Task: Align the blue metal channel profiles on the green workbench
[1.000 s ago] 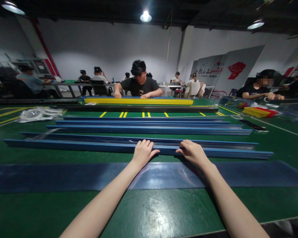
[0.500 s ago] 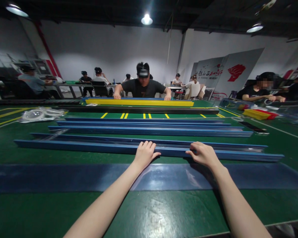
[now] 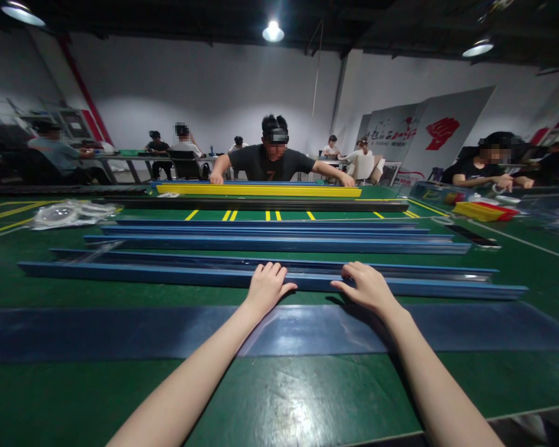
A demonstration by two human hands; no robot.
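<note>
Holding nearest blue channel (image 3: 135,275), mid-frame, with left hand (image 3: 268,287) and right hand (image 3: 367,288) half-curled over its near side. See clear strip (image 3: 293,332) flat, separate, lower frame; can't call anything finished.

Along the far edge of the green worktop (image 3: 88,391) lies a yellow channel (image 3: 261,191), parallel to a black bar (image 3: 270,204); a co-worker (image 3: 270,164) in a dark shirt is behind. Clear packaging (image 3: 68,215) lies toward the far left corner; a phone (image 3: 475,237), a yellow tray (image 3: 476,212) and a red tray (image 3: 505,212) toward the far right corner. Overhead: 3 lamps (image 3: 272,32).
</note>
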